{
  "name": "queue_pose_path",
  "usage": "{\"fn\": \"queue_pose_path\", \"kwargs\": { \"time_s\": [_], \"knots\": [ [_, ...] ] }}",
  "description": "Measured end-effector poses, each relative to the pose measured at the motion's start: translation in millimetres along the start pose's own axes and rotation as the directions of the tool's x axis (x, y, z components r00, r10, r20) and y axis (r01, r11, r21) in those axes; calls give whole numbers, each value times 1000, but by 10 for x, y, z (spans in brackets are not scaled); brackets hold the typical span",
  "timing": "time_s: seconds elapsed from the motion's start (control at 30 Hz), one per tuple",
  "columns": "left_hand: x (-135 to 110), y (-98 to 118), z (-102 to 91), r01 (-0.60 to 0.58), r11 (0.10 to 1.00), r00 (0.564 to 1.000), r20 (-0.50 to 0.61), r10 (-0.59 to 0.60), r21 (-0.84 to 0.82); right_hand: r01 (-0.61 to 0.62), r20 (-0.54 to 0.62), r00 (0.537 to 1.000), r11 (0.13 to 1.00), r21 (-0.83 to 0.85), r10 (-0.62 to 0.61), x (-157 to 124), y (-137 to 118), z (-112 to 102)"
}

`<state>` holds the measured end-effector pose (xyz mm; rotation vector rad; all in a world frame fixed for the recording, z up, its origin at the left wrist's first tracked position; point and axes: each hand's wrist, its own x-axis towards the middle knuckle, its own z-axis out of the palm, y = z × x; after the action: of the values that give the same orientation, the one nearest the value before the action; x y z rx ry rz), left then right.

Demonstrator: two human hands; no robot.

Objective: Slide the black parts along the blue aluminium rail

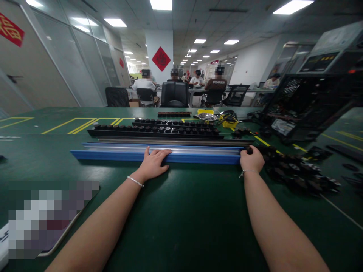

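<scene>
A long blue rail (pixel 113 154) with a silver channel lies across the green table (pixel 181 211) in front of me. My left hand (pixel 154 164) rests on its middle, fingers stretched flat over the top edge. At the rail's right end sits my right hand (pixel 252 160), its fingers curled around a small black part that I cannot make out. Just behind the blue rail lies a dark metal rail (pixel 170 141), and behind that two black strips (pixel 154 131) studded with rows of round black knobs.
A heap of black parts (pixel 295 172) lies right of my right hand. A metal bowl (pixel 207 116) and yellow items stand further back, an open black machine frame (pixel 309 105) at the right. A blurred flat object (pixel 42 219) lies near left. Several people sit at distant desks.
</scene>
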<state>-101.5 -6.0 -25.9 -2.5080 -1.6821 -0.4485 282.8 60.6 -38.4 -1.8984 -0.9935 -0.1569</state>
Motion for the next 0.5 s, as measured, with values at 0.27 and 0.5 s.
{"fn": "queue_pose_path", "kwargs": {
  "time_s": [0.27,0.5],
  "knots": [
    [0,10,-11,-4,1000,1000,-3,4,3,12,-16,1000,1000,12,-12,65,70,31],
    [-2,7,-11,5,1000,1000,3,-4,-9,-16,-31,999,1000,15,16,120,109,22]
  ]
}}
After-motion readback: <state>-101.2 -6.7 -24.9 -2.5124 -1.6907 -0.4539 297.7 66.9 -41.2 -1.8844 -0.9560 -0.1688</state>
